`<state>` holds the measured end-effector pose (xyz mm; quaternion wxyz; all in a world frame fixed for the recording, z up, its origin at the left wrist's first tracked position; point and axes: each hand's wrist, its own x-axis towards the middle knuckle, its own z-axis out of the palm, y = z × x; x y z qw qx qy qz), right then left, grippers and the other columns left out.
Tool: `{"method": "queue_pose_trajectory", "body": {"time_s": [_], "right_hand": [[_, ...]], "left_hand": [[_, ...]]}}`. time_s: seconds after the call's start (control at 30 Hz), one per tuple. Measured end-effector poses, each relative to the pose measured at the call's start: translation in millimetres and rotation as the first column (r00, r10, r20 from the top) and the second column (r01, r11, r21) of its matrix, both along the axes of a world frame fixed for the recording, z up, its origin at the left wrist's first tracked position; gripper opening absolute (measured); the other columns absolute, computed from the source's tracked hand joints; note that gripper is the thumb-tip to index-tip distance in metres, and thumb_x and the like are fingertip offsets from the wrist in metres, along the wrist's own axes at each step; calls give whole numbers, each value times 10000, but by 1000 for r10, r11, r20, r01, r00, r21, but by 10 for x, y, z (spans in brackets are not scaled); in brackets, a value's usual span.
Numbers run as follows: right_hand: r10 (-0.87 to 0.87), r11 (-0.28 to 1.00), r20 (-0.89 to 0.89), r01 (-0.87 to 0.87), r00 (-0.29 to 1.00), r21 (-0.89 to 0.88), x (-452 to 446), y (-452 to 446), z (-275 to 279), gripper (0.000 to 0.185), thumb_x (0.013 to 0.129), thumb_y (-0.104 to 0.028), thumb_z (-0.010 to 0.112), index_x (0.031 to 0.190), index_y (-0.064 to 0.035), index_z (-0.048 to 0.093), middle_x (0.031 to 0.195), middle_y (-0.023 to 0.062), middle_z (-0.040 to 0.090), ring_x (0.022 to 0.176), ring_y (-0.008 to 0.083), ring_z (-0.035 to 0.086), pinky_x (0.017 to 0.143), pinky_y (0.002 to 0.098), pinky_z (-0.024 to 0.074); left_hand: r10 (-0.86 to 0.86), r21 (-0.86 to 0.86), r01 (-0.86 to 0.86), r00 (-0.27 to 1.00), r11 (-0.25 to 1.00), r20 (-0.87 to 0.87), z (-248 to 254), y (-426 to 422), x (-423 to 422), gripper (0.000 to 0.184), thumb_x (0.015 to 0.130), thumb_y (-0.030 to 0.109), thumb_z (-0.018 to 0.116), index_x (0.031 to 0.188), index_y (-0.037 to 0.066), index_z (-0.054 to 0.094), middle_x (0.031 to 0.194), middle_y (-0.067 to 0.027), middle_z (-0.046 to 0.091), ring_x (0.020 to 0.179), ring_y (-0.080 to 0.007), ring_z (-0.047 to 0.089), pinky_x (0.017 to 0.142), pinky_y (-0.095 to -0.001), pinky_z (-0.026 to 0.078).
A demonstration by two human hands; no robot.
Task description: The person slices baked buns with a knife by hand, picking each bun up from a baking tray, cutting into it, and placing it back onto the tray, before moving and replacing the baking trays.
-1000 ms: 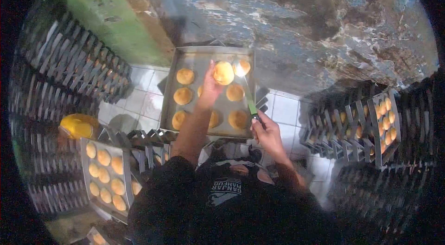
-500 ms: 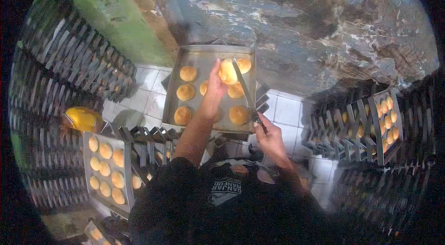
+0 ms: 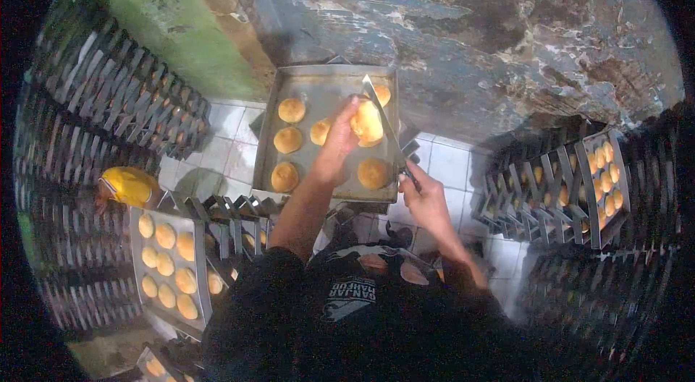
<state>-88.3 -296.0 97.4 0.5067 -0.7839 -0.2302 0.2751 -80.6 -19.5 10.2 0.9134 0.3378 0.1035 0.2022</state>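
My left hand (image 3: pixel 344 133) is closed around a golden round bun (image 3: pixel 367 121), held up over a metal baking tray (image 3: pixel 269 158). In my right hand (image 3: pixel 423 197) is the dark handle of a long knife (image 3: pixel 386 116). Its blade points away from me and lies along the right side of the bun; I cannot tell whether it has cut in. Several more buns (image 3: pixel 288 140) sit spaced out on the tray, and some are partly hidden behind my left hand and the held bun.
To the left, another tray of buns (image 3: pixel 166 261) tops a stack of trays. On the right stands a similar stack with a tray of buns (image 3: pixel 607 183). Dark stacked trays (image 3: pixel 123 85) line the left side. A yellow cloth-like item (image 3: pixel 130 187) and a peeling wall (image 3: pixel 492 35) are near.
The bun and my left hand have shifted slightly right and toward me. The knife now reaches farther past the bun, with its tip higher in view.
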Motion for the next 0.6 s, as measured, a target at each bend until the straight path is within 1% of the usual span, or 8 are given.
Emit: {"method": "queue_pose_trajectory", "body": {"time_s": [0.1, 0.2, 0.27, 0.33, 0.4, 0.5, 0.53, 0.6], "right_hand": [[32, 996, 85, -39, 996, 76, 19, -36, -68, 428, 992, -185, 609, 1404, -79, 566, 875, 106, 706, 755, 101, 597, 713, 299, 528], [38, 999, -2, -38, 999, 33, -43, -158, -47, 434, 989, -182, 614, 1406, -73, 563, 868, 124, 707, 741, 117, 608, 700, 306, 524], [7, 1000, -91, -8, 996, -9, 5, -72, 65, 429, 989, -168, 606, 1404, -68, 564, 983, 179, 728, 873, 142, 649, 806, 318, 530], [-6, 1000, -67, 6, 998, 2, 175, 60, 43, 424, 989, -165, 602, 1400, -67, 569, 974, 172, 725, 872, 138, 646, 811, 311, 529], [-3, 1000, -34, 4, 999, 23, 232, 76, -28, 418, 989, -161, 599, 1395, -65, 573, 966, 165, 722, 871, 135, 643, 816, 305, 529], [34, 996, 51, -38, 998, 79, 133, -120, -87, 410, 986, -150, 601, 1385, -61, 583, 866, 130, 687, 774, 127, 589, 752, 302, 519], [49, 997, -2, -49, 999, 55, 94, -180, -57, 411, 983, -148, 606, 1384, -58, 583, 862, 138, 691, 751, 140, 590, 733, 317, 516], [54, 998, -69, -52, 996, 31, 83, -174, -87, 413, 980, -146, 610, 1382, -56, 583, 859, 146, 695, 728, 154, 591, 714, 332, 514]], "left_hand": [[72, -42, -73, 997, 996, -19, 17, 84, -1, 343, 975, 415, 630, 1097, 95, 645, 976, -56, 707, 901, -212, 691, 822, -407, 574], [40, 33, -40, 999, 999, -2, 35, 130, -45, 343, 971, 398, 642, 1111, 84, 646, 998, -55, 706, 914, -209, 692, 825, -407, 576], [19, -43, -22, 998, 999, -66, 160, -128, -49, 323, 956, 279, 662, 1174, 44, 623, 1056, -57, 677, 982, -185, 665, 858, -369, 556], [-58, -48, 57, 998, 997, -13, 142, -287, 5, 334, 953, 262, 667, 1196, 38, 616, 1042, -56, 678, 954, -187, 672, 842, -366, 562], [5, -41, -5, 1000, 999, -8, 128, -283, 62, 308, 954, 250, 664, 1177, 43, 619, 1022, -56, 679, 924, -190, 679, 823, -368, 568], [30, -8, -29, 999, 1000, 14, 146, -50, 12, 290, 949, 241, 666, 1146, 34, 622, 1023, -66, 682, 913, -186, 681, 806, -359, 571], [34, -10, -34, 999, 999, 14, 164, -81, -3, 290, 949, 241, 666, 1146, 34, 622, 1023, -66, 682, 913, -186, 681, 806, -359, 571], [-53, 14, 54, 997, 998, -52, 186, -216, -59, 274, 948, 234, 663, 1113, 19, 624, 1020, -79, 688, 891, -186, 686, 787, -349, 576]]}}
